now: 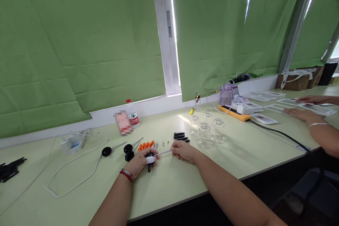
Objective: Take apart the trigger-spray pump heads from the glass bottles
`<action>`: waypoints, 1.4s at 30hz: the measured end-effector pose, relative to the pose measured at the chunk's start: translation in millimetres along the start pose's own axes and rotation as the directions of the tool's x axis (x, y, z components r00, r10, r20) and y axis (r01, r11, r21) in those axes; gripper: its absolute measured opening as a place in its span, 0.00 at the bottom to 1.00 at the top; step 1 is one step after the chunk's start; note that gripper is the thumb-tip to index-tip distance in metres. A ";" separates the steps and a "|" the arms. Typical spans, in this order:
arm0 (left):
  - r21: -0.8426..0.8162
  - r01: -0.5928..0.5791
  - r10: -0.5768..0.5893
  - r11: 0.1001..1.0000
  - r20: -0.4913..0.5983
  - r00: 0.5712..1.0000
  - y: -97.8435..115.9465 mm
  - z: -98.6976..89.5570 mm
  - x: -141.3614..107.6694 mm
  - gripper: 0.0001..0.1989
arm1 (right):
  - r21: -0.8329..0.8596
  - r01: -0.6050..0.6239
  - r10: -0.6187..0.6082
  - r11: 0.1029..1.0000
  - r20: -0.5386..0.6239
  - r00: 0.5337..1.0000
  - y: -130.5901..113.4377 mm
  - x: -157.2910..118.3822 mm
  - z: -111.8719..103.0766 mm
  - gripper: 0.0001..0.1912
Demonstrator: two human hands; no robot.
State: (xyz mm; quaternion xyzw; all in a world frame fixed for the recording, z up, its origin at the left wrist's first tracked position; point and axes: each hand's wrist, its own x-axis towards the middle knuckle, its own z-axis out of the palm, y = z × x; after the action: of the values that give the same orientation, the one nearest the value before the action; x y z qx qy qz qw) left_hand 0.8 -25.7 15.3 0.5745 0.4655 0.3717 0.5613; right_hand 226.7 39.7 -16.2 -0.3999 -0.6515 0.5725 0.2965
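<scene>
My left hand (137, 164), with a white wrap on one finger, is closed around a black round part with a short handle (149, 168). A thin metal rod (163, 153) runs from that part to the right. At the rod's far end, my right hand (184, 151) pinches it between thumb and fingertips. Beyond my left hand lie similar black discs with rods (128, 148), several orange pieces (146, 145) and short metal pins (156, 146). Several black ribbed pieces (180, 136) and tiny loose bits (163, 144) are just past my right hand.
Several clear glass jars (204, 137) stand right of my hands. Behind are a red-capped bottle (132, 114) and an orange power strip (234, 113). White cable (87, 183) loops at left; black parts (10, 169) lie beyond. Another person's hands (302, 113) rest on flat panels.
</scene>
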 end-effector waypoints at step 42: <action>0.102 -0.399 0.341 0.911 -0.732 0.590 19.3 -36.7 5.9 0.16 | 0.057 0.010 -0.010 0.998 -0.007 1.000 9.0 7.1 -0.4 0.23</action>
State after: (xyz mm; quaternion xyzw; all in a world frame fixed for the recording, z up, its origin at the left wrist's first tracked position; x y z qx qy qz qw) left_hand -30.1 -7.9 37.2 0.4388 0.5076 0.6957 0.2566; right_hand 225.2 46.3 -25.5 -0.3899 -0.6359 0.5881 0.3127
